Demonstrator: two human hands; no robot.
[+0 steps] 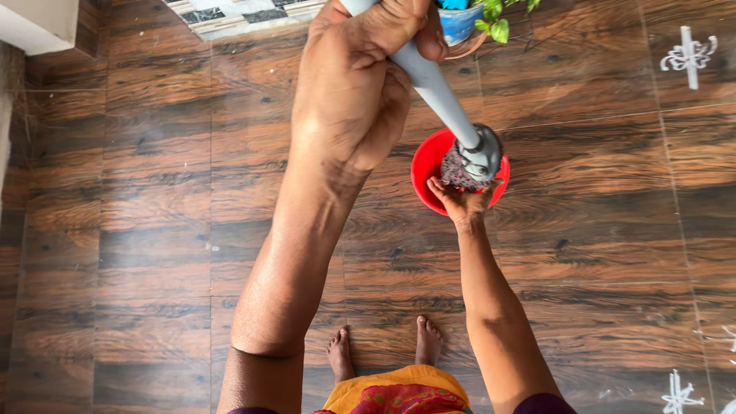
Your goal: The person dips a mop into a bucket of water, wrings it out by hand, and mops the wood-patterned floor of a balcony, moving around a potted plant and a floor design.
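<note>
We see a grey mop handle (429,80) running on a slant from the top edge of the view down and to the right, its long axis ending in a grey socket that points down into a red bucket (426,165) on the wood-patterned floor (153,192); the dark stringy mop head (458,170) hangs directly over the bucket, bunched at the end of the handle; our left hand (360,73) is clenched around the upper handle, above and to the left of the bucket, and the top of the handle is cut off by the frame; our right hand (460,201) reaches down to the near rim of the bucket and its fingers close on the mop strands from beneath, though we cannot make out how firm the grasp is; the mop head and hand hide most of the bucket's inside, so we cannot tell what it holds; beyond the bucket a blue plant pot (460,21) with green leaves is cut off at the top edge; bare feet (383,349) stand on the floor well below the bucket.
</note>
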